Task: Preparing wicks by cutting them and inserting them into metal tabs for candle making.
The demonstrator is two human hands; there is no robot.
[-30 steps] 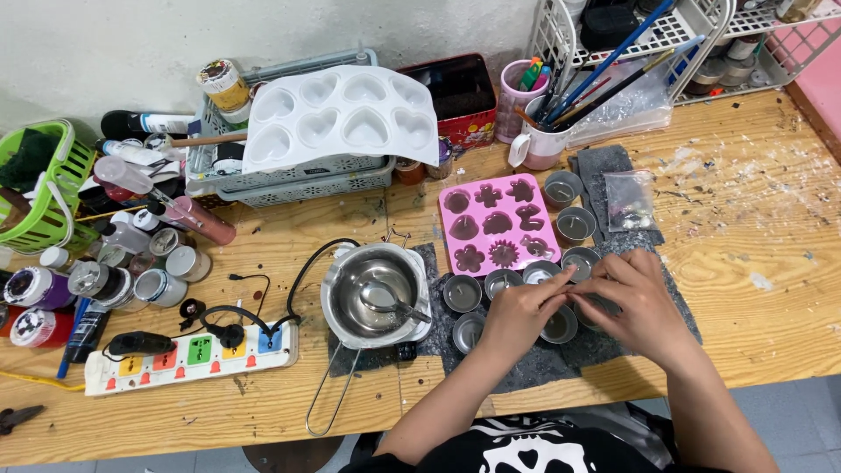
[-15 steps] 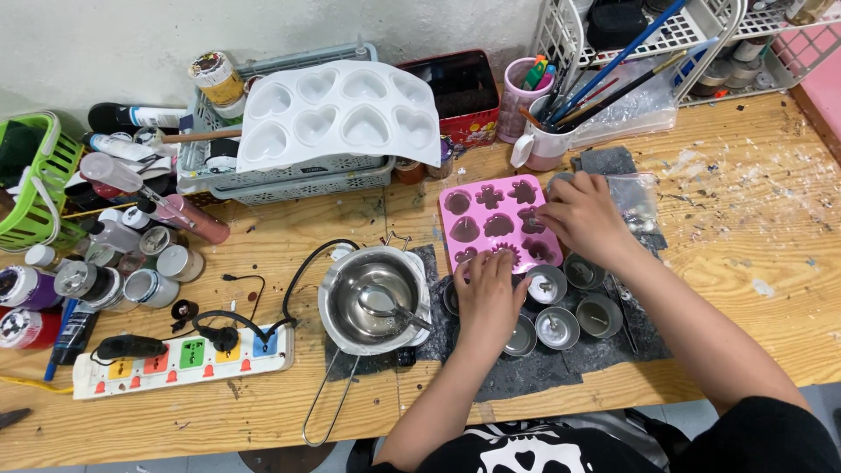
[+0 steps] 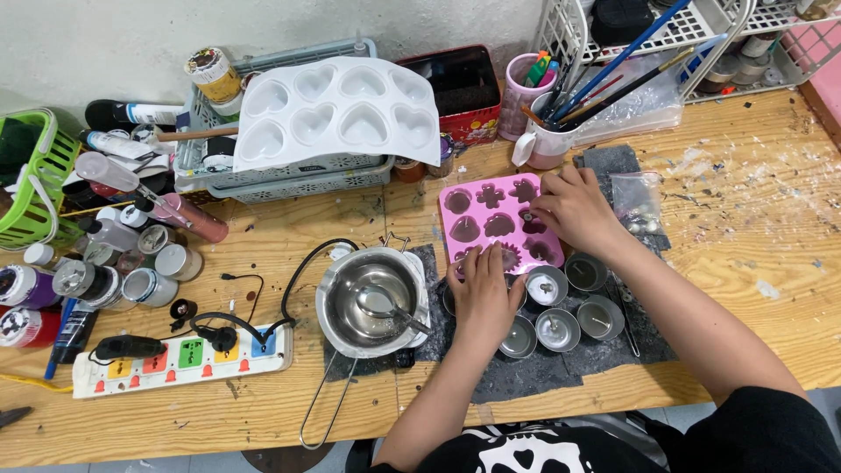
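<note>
My hands have left the small tins; now my left hand [image 3: 484, 293] and right hand [image 3: 574, 208] press the pink mould [image 3: 495, 223], mid-frame.

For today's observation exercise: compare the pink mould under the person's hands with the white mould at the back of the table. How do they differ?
The pink mould lies flat on the table, while the white mould rests raised on a grey basket. The pink mould has mixed cavity shapes, flowers and hearts among them; the white mould has only hearts. The left hand and right hand touch the pink mould; the white mould is untouched. Both are multi-cavity trays.
</note>
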